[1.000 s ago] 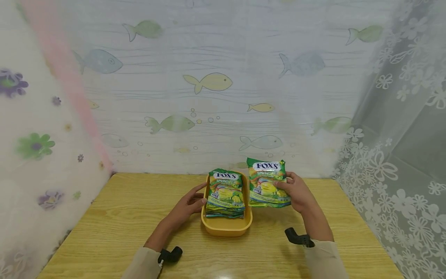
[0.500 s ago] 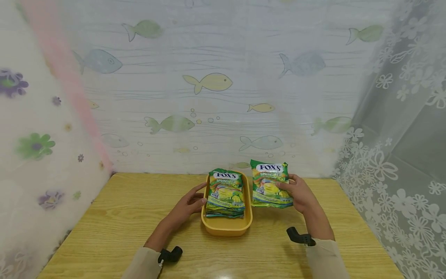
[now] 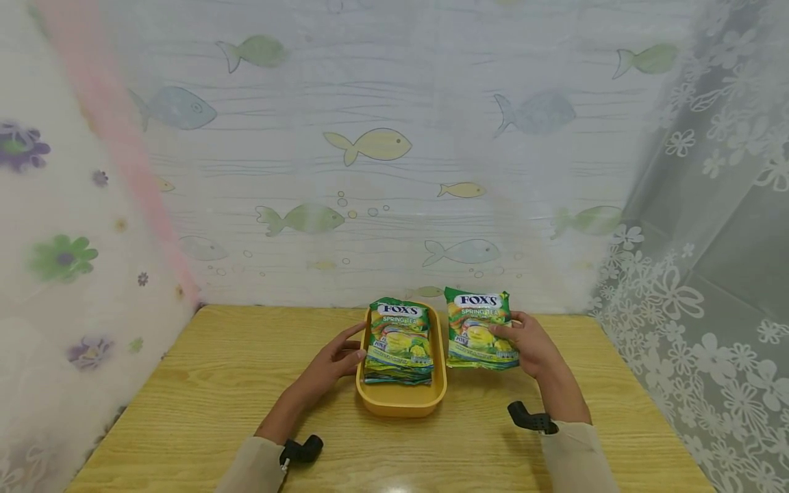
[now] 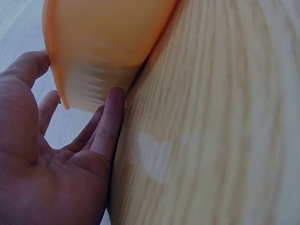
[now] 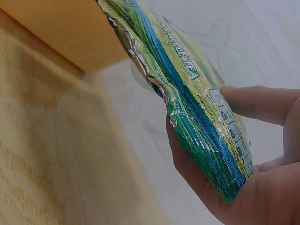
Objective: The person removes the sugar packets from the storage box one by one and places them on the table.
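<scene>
My right hand point(image 3: 529, 342) grips a green-and-yellow candy bag point(image 3: 477, 335) labelled FOX'S Spring Tea, just right of the yellow plastic container point(image 3: 402, 409). In the right wrist view the thumb lies on the candy bag's point(image 5: 201, 103) printed front and the fingers support it from behind. Inside the container lies a stack of similar candy bags point(image 3: 399, 342), the top one face up. My left hand point(image 3: 329, 363) touches the container's left side. The left wrist view shows its fairly straight fingers point(image 4: 110, 122) against the container's outer wall point(image 4: 103, 47), with the thumb at the rim.
Container and hands are over a light wooden table point(image 3: 234, 363). Behind it hangs a pale curtain point(image 3: 394, 226) printed with fish. Flower-patterned sheets enclose the left and right sides. Each wrist carries a black camera mount point(image 3: 302, 450).
My right hand has moved the candy bag slightly right, away from the container, and then a little lower. The left hand and the container stay where they were.
</scene>
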Action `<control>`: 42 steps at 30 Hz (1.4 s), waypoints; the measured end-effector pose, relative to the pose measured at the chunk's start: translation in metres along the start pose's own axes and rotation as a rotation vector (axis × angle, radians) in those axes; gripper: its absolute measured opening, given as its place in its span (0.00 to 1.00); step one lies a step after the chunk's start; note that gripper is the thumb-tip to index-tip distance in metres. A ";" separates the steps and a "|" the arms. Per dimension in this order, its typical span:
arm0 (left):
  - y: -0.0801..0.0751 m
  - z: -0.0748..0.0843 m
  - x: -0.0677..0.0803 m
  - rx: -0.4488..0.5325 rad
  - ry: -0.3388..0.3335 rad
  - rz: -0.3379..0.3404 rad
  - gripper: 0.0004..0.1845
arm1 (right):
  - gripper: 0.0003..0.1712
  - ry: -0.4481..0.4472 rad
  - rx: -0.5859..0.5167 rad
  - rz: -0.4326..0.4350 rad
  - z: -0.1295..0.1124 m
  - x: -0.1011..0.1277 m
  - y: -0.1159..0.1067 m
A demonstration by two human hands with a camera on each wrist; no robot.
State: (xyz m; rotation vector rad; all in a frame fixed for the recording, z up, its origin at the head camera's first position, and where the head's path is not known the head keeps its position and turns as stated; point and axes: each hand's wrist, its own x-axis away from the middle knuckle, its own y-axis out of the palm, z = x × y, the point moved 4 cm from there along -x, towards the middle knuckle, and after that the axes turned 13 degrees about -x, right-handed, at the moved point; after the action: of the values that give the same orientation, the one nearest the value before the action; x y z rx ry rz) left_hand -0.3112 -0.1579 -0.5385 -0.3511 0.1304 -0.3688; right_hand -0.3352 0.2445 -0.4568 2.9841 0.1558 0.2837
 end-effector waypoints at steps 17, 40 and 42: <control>-0.001 -0.001 0.000 -0.012 0.014 -0.002 0.33 | 0.45 0.056 0.029 0.040 0.014 -0.004 -0.010; 0.000 -0.001 0.000 -0.013 0.000 0.011 0.33 | 0.44 0.062 0.102 0.057 0.038 -0.015 -0.018; 0.000 -0.001 0.001 -0.019 0.001 0.012 0.33 | 0.44 0.059 0.106 0.055 0.040 -0.016 -0.018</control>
State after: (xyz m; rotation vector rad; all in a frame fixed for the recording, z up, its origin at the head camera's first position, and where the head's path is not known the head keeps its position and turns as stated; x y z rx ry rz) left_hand -0.3106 -0.1584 -0.5391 -0.3688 0.1370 -0.3564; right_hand -0.3445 0.2556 -0.5013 3.0907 0.0974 0.3811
